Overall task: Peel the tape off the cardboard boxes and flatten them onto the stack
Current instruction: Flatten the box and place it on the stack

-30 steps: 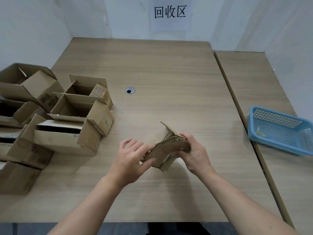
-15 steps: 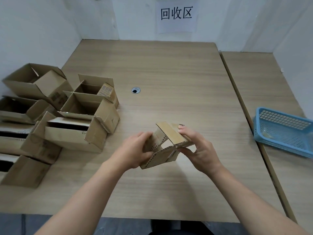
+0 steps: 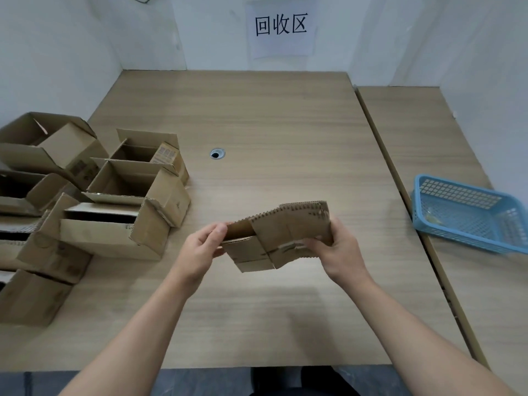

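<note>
Head view: two bare hands hold one small cardboard box [image 3: 281,234] just above the tabletop [image 3: 271,115], about midway between its left and right edges and nearer the front edge.
Left hand [image 3: 200,252]: pinches the box's left end, thumb on top and fingers curled underneath.
Right hand [image 3: 340,252]: grips the box's right end, with the thumb laid across the front face and the fingers wrapped behind.
Box pose: pressed nearly flat, with its broad face tilted up toward the camera. The long axis runs left to right and rises slightly to the right. The perforated edge points to the tabletop's far edge, and the folded flaps point to the near edge.
Tape [image 3: 288,247]: a pale strip over the seam, just beside the right thumb, is possibly tape; it is too small to tell for sure.
Open boxes [image 3: 120,195]: unflattened and crowded along the tabletop's left edge, well apart from the hands.
Blue basket [image 3: 468,215]: sits on the adjoining table [image 3: 414,132] to the right, close to the seam between the two tables.
Cable hole [image 3: 217,153]: near the tabletop's middle, beyond the held box.
</note>
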